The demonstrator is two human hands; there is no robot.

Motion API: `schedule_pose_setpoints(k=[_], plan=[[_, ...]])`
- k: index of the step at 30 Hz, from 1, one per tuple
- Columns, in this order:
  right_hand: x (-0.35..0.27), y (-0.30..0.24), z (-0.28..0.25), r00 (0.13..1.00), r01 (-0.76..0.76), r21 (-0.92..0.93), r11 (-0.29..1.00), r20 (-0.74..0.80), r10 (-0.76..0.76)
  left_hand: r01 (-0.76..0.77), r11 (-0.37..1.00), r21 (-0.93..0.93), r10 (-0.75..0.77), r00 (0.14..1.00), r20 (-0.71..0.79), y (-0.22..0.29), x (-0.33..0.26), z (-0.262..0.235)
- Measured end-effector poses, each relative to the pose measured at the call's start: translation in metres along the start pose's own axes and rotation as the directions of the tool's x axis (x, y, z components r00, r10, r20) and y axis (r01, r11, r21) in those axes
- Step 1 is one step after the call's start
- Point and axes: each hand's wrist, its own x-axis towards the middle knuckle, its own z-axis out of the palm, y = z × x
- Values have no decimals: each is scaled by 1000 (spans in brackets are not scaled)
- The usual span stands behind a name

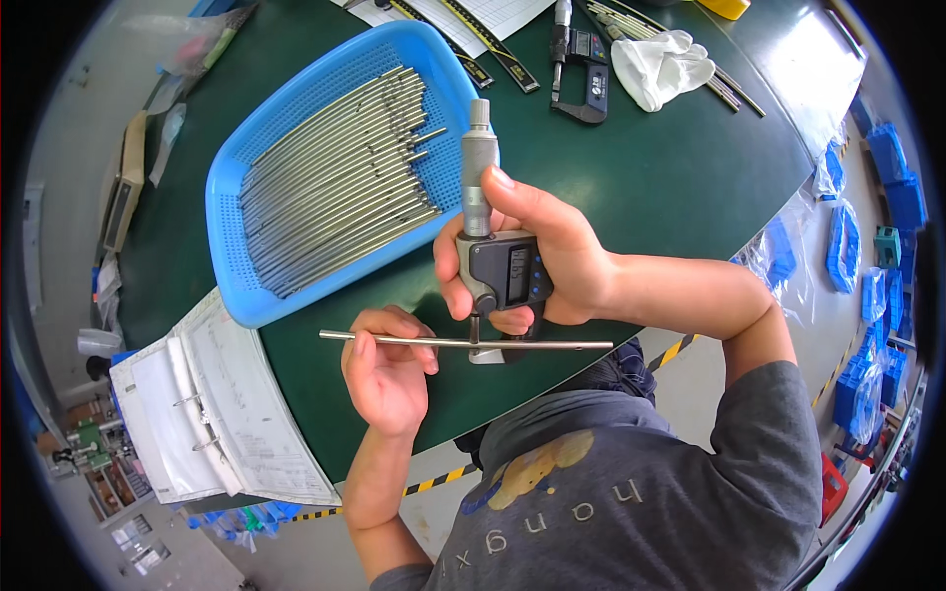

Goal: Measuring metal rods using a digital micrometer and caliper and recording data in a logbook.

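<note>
My right hand [552, 246] is wrapped round a digital micrometer [480, 177], its thumb up on the grey sleeve and its small display facing up. Between the fingers of my left hand [387, 369] is a thin steel rod [552, 345], lying nearly level from left to right. The rod passes through the micrometer's jaws at the lower end of the tool; whether both jaw faces touch it I cannot tell. Just beyond my hands stands a blue perforated basket [229, 251] with many similar steel rods [335, 182] laid side by side in it.
On the green table [631, 187] lie a second digital micrometer [583, 74], a white glove [662, 69] over some loose rods [724, 91], and black-and-yellow scales [503, 54] on paper. An open ring binder [256, 414] sits at the near left edge. Blue bins [887, 153] stand at the right.
</note>
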Motion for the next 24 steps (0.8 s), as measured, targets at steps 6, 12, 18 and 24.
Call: schedule_pose_setpoints(k=[6,12,18,24], plan=[[1,2,-3,1000,-6,1,1000,26,6,14,999,-46,-19,994,-108,7,4,-2],[0,3,-1,1000,-4,49,999,27,2,-24,996,-82,15,995,-102,7,5,-3],[0,1,0,1000,-18,72,997,-5,18,4,997,-71,-9,997,-70,3,2,3],[-1,1,0,1000,14,19,1000,4,-14,26,996,-89,-29,999,-39,1,2,5]])
